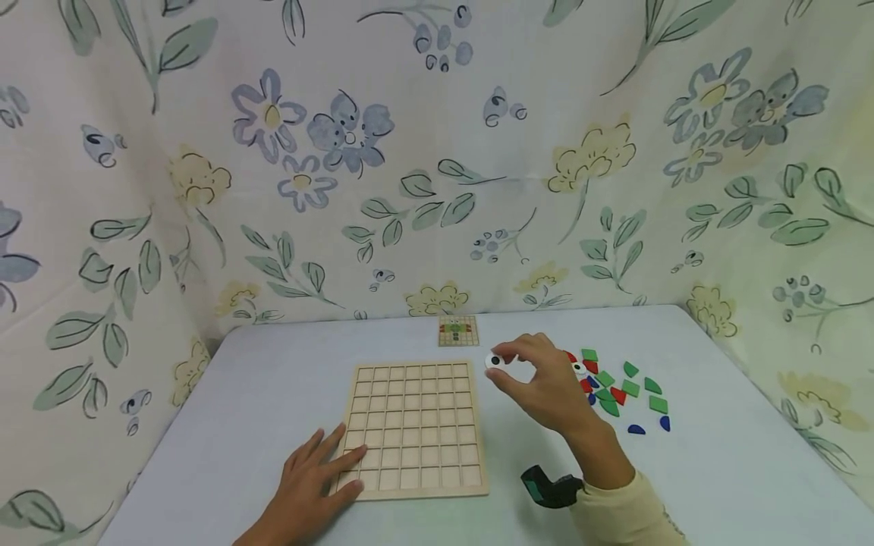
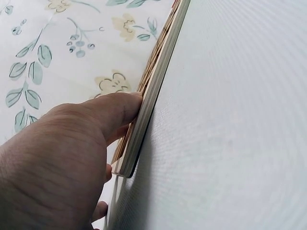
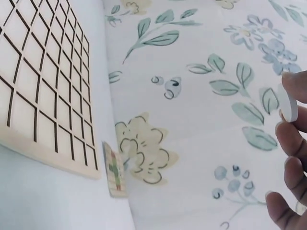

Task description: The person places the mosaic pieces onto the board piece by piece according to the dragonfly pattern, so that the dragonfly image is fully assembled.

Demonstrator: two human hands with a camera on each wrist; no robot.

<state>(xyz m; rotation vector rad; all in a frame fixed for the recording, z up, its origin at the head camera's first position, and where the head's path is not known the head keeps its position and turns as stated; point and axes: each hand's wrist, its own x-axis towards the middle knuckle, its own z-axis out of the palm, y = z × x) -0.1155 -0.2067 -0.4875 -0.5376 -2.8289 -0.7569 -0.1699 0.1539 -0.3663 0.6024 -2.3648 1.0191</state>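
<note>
In the head view the left hand (image 1: 303,485) rests on the lower left corner of a wooden grid board (image 1: 410,498), fingers spread. The left wrist view shows the left hand (image 2: 72,148) with its thumb on the side of the board (image 2: 148,100). Above the table, right of the board's upper edge, the right hand (image 1: 546,383) pinches a white round piece with a black dot (image 1: 491,362) between thumb and finger. From the right wrist camera, the white piece (image 3: 288,103) is seen edge-on in the fingers of the right hand (image 3: 292,143); the board (image 3: 48,160) is at the left.
Several green pieces (image 1: 631,388), red pieces (image 1: 618,395) and blue pieces (image 1: 636,429) lie scattered at the right, with another white dotted piece (image 1: 579,368). A small patterned card (image 1: 458,331) lies behind the board. A black strap (image 1: 549,489) is at the right wrist. Floral cloth (image 1: 437,152) hangs behind.
</note>
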